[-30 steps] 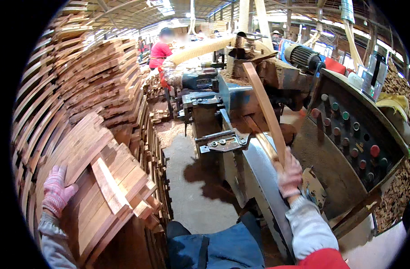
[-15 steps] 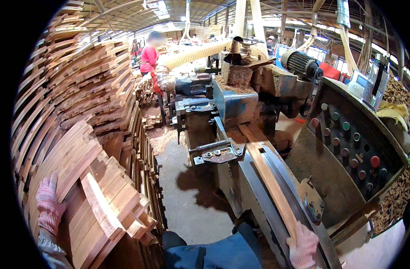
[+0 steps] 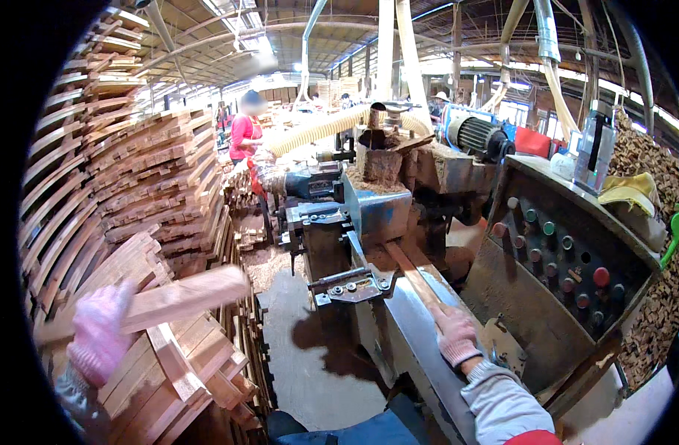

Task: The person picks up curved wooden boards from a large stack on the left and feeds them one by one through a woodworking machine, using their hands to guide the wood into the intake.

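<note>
My left hand [image 3: 98, 334], in a pink glove, is closed around a wooden slat [image 3: 184, 295] lifted just above the pile of slats [image 3: 176, 371] at my lower left. My right hand [image 3: 454, 334], also gloved, presses down on the near end of another wooden slat [image 3: 410, 273] that lies on the metal feed table [image 3: 410, 334] and points into the woodworking machine [image 3: 376, 208]. Sawdust covers the top of the machine.
Tall stacks of slats [image 3: 132, 185] line the left side. A control panel [image 3: 569, 259] with coloured buttons stands at the right. A person in a red top [image 3: 243, 137] works at the far end. Yellow ducting [image 3: 317, 130] runs overhead. A concrete aisle [image 3: 310, 348] lies between pile and machine.
My left hand has picked a slat off the pile and raised it. My right hand has laid its slat flat on the feed table and moved forward onto its end.
</note>
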A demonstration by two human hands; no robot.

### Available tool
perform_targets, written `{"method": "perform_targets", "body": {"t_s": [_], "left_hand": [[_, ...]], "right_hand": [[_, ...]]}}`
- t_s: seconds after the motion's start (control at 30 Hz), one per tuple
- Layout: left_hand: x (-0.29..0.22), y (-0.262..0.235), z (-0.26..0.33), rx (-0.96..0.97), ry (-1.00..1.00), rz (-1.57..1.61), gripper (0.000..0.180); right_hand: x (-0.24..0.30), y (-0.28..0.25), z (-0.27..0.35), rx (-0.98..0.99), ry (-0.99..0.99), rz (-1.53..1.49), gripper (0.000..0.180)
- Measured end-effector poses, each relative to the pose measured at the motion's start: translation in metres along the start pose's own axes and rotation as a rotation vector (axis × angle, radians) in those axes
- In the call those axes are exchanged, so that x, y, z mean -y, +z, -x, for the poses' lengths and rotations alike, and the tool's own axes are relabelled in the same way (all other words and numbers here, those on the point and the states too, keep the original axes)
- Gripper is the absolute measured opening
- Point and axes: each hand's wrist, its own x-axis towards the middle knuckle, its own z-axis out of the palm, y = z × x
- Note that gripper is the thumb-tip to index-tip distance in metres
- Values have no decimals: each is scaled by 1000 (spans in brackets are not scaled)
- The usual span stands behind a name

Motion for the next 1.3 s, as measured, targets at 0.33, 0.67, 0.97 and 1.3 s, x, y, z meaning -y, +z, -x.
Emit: {"method": "perform_targets", "body": {"t_s": [0.33,0.67,0.97,1.3], "left_hand": [[-228,-12,-137,21,829,66,32],[-125,-24,-142,-301,484,221,49],[71,54,-5,165,-273,-141,81],[68,55,31,434,-484,-32,97]], "right_hand": [[160,-144,35,209,-422,-646,96],[23,-151,235,203,179,-118,81],[-1,-71,145,-181,136,-72,86],[13,18,-52,-227,310,-161,92]]}}
